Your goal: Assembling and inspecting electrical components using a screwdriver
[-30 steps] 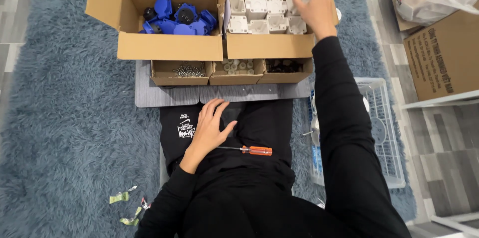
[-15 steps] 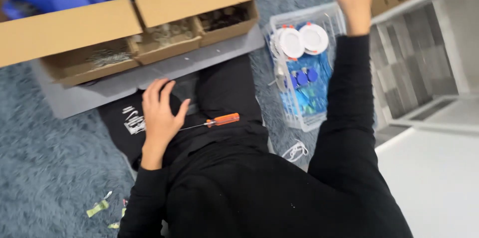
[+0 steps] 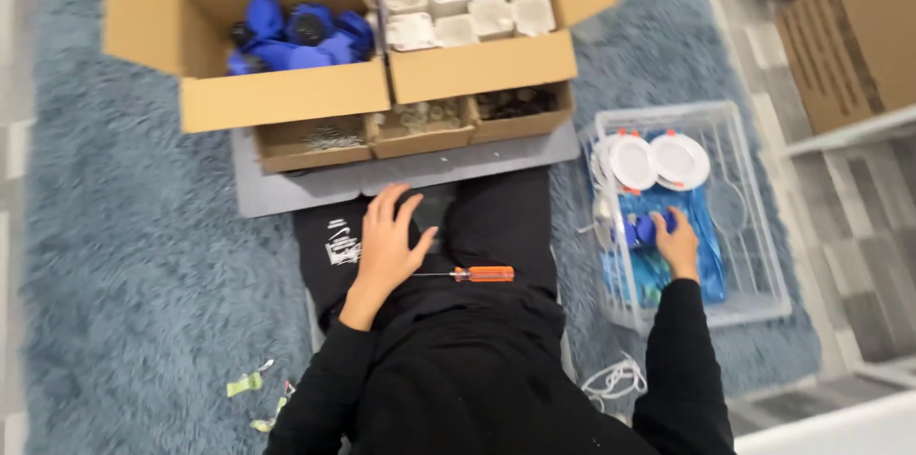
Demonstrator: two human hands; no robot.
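Blue part [image 3: 647, 226] under right hand [image 3: 678, 243] fingers, clear bin [image 3: 754, 217]

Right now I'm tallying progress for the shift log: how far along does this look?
Early, by the look of it. Done: two white round discs lie in the clear bin. In hand: the right hand is among the bin's blue parts; the left hand rests on the lap beside the screwdriver. Left: both cardboard boxes look full.

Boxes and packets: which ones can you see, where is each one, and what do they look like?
Left brown cardboard box: top left, flaps open, blue parts inside.
Right brown cardboard box: beside it, white square parts inside.
Three small cardboard trays: in front, on a grey board.
Clear plastic crate: at right, white discs and blue packets; right hand reaches in.
Closed cardboard box: far right.
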